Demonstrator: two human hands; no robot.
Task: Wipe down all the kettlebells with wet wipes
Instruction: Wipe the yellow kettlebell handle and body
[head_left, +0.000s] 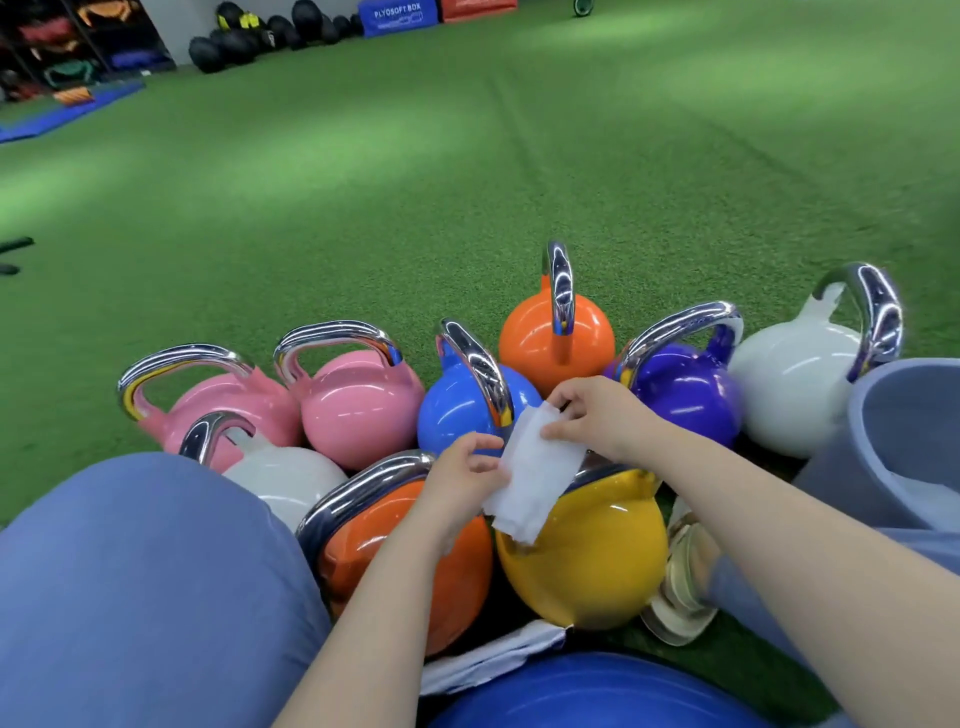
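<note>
You pinch the wet wipe (535, 480) between left hand (460, 478) and right hand (597, 415), spreading it flat above the yellow kettlebell (587, 551), likely to open a full wiping face before contact with the clustered kettlebells.

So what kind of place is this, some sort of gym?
Most likely a gym or training hall: green turf floor, a cluster of coloured kettlebells, dark medicine balls by the wall, and a blue plyo box.
</note>
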